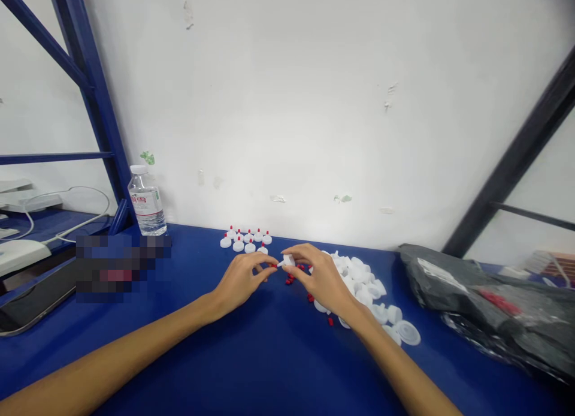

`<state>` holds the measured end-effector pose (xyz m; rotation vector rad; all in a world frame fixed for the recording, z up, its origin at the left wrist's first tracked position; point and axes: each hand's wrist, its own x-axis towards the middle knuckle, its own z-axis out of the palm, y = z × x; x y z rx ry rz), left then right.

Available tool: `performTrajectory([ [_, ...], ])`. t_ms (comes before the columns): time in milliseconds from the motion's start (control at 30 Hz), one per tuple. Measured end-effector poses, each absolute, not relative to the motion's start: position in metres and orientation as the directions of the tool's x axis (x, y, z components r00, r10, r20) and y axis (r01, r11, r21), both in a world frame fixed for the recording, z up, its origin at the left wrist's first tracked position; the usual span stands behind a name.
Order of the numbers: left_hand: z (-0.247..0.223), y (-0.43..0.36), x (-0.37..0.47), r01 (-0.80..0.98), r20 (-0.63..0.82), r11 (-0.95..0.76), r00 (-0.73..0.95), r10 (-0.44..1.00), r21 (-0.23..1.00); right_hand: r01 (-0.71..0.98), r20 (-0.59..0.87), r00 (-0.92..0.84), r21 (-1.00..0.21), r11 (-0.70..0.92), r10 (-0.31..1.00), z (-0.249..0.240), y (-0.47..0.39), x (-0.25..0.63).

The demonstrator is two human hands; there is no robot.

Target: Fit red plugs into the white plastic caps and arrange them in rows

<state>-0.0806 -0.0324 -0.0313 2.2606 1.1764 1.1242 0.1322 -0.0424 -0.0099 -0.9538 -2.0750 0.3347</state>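
Note:
My right hand (317, 275) pinches a white nozzle cap (288, 260) between thumb and fingers, its thin spout pointing left. At the spout's end, my left hand (246, 278) has thumb and forefinger closed on a small red tip (274, 265). The red tip meets the spout or is very close to it; I cannot tell how far it is on. Beyond my left hand stand several white caps (238, 246) with red tips, upright in rows. A heap of loose white caps (359, 278) lies under and beside my right forearm, with loose red tips (290, 279) scattered at its left.
A water bottle (147, 203) stands at the back left by the blue frame (96, 92). A dark plastic bag (485, 308) lies on the right of the blue table (251, 368). At the left are a dark flat object (40, 302) and white cables (72, 230).

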Motion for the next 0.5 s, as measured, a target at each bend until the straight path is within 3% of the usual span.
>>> performTrajectory([
  [267, -0.03, -0.0383, -0.0792, 0.486, 0.558, -0.626, 0.298, 0.775, 0.61, 0.358, 0.51, -0.345, -0.705, 0.612, 0.788, -0.0102, -0.0418, 0.1302],
  [500, -0.0266, -0.0417, -0.079, 0.365, 0.512, -0.527, 0.146, 0.847, 0.767, 0.251, 0.44, -0.298, -0.82, 0.514, 0.847, -0.0051, -0.0432, 0.1285],
])
